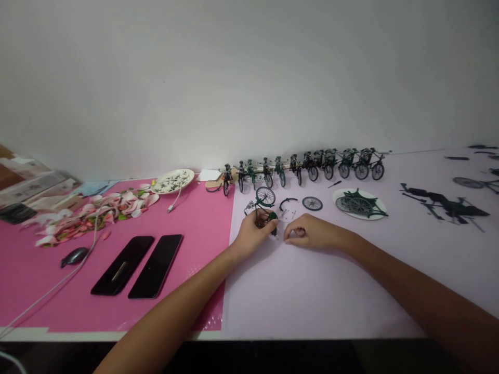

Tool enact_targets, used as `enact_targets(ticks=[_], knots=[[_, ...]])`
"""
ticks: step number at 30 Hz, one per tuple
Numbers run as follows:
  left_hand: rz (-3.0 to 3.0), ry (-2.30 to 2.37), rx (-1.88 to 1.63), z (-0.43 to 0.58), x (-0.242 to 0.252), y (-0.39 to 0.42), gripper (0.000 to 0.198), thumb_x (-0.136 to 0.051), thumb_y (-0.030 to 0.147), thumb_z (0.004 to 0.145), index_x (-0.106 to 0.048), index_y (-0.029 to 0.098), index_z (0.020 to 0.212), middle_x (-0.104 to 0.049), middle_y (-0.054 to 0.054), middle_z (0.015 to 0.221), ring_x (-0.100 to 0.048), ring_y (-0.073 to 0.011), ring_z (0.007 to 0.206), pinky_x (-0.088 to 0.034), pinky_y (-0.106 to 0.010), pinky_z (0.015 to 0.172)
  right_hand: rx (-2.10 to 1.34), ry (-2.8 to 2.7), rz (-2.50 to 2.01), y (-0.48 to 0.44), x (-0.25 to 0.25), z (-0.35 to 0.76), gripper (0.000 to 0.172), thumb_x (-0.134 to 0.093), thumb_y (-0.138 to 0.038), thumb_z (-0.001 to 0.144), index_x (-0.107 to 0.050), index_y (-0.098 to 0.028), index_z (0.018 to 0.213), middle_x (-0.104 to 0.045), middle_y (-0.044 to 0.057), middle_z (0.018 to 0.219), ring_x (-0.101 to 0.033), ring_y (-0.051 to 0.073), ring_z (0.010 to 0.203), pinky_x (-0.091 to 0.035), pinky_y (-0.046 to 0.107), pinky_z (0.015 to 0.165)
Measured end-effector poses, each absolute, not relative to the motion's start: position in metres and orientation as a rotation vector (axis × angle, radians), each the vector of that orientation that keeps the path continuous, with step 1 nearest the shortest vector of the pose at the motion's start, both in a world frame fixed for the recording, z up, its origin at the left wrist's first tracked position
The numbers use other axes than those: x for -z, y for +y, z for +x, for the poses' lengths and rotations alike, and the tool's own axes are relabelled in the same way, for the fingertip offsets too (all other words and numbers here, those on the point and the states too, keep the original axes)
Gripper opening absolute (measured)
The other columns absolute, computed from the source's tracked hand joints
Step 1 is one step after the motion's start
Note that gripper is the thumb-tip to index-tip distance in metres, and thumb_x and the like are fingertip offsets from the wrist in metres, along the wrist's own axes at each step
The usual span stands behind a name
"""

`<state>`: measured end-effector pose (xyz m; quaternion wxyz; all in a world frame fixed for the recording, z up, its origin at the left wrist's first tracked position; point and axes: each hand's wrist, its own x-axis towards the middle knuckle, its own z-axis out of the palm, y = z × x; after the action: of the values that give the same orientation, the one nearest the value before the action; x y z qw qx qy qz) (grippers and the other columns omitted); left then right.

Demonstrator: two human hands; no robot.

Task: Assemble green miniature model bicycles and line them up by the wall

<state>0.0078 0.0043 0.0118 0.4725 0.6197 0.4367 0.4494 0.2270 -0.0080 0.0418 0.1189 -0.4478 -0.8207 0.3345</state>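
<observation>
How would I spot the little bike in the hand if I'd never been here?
Start at the seam between the pink cover and the lilac cover. Just right of it, in front of the row of bikes by the wall, is the left hand. It holds the bike, one wheel sticking out; those in the row stand untouched.

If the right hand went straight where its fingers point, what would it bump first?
The right hand would probably bump the bike in the left hand, though depth is hard to judge.
</observation>
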Motion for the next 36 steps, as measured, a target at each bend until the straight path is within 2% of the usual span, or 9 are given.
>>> enact_targets(ticks=[5, 15, 22, 26, 32, 36], knots=[[1.523, 1.076, -1.109, 0.008, -0.011, 0.005, 0.022, -0.077, 0.028, 0.083, -0.065, 0.015, 0.096, -0.07, -0.006, 0.098, -0.064, -0.014, 0.084, -0.049, -0.027, 0.078, -0.793, -2.454, -1.302, -0.011, -0.033, 0.219, 0.014, -0.064, -0.031, 0.089, -0.074, -0.021, 0.09, -0.056, -0.001, 0.066, -0.042, 0.013, 0.057, -0.03, 0.027, 0.058], [1.531, 1.056, -1.084, 0.006, -0.006, 0.008, 0.027, -0.078, 0.031, 0.082, -0.066, 0.014, 0.101, -0.07, -0.007, 0.097, -0.066, -0.0164, 0.084, -0.052, -0.031, 0.079, -0.566, -2.501, -1.485, -0.017, -0.044, 0.215, 0.012, -0.061, -0.024, 0.09, -0.071, -0.022, 0.097, -0.065, 0.002, 0.073, -0.055, 0.016, 0.063, -0.033, 0.025, 0.061], [1.551, 1.078, -1.077, 0.006, -0.005, 0.007, 0.028, -0.078, 0.031, 0.082, -0.066, 0.015, 0.101, -0.071, -0.008, 0.098, -0.066, -0.0168, 0.083, -0.052, -0.032, 0.08, -0.424, -2.474, -1.636, -0.003, -0.045, 0.23, 0.013, -0.058, -0.022, 0.091, -0.069, -0.021, 0.098, -0.067, 0.003, 0.072, -0.056, 0.017, 0.062, -0.03, 0.026, 0.06], [1.555, 1.088, -1.068, 0.006, -0.005, 0.007, 0.028, -0.076, 0.03, 0.083, -0.065, 0.014, 0.103, -0.07, -0.008, 0.098, -0.066, -0.0166, 0.083, -0.051, -0.032, 0.08, -0.471, -2.497, -1.592, 0.006, -0.038, 0.236, 0.018, -0.056, -0.027, 0.096, -0.07, -0.023, 0.107, -0.066, 0.002, 0.072, -0.058, 0.018, 0.063, -0.031, 0.025, 0.059], [1.563, 1.087, -1.077, 0.006, -0.003, 0.008, 0.026, -0.076, 0.029, 0.083, -0.066, 0.014, 0.102, -0.07, -0.008, 0.099, -0.066, -0.0162, 0.084, -0.051, -0.031, 0.08, -0.452, -2.472, -1.504, -0.001, -0.039, 0.227, 0.021, -0.053, -0.03, 0.1, -0.071, -0.024, 0.108, -0.071, 0.005, 0.083, -0.062, 0.018, 0.07, -0.036, 0.025, 0.066], [1.575, 1.084, -1.078, 0.006, -0.004, 0.007, 0.027, -0.077, 0.03, 0.083, -0.066, 0.014, 0.101, -0.071, -0.01, 0.101, -0.067, -0.0171, 0.086, -0.051, -0.031, 0.08, -0.378, -2.437, -1.517, -0.003, -0.039, 0.223, 0.023, -0.054, -0.031, 0.1, -0.073, -0.025, 0.111, -0.07, 0.004, 0.079, -0.06, 0.017, 0.066, -0.034, 0.025, 0.063]])
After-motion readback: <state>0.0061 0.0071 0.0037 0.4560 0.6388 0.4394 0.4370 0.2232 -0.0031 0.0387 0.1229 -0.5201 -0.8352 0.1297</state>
